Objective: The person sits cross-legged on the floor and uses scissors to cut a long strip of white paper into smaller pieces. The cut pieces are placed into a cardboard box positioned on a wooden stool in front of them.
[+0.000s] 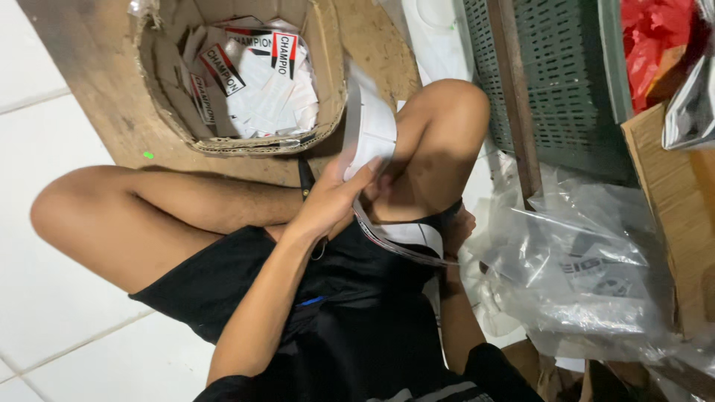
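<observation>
Close by the raised knee, the left hand (328, 205) pinches a white card strip (369, 134), its length running upward; right hand (458, 227), mostly hidden, grip unclear.

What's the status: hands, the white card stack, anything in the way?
Left hand grips white flat cards, thumb on top. Right hand under raised knee, supporting stack of flat cards. Cardboard box of folded cartons ahead, unobstructed.
</observation>
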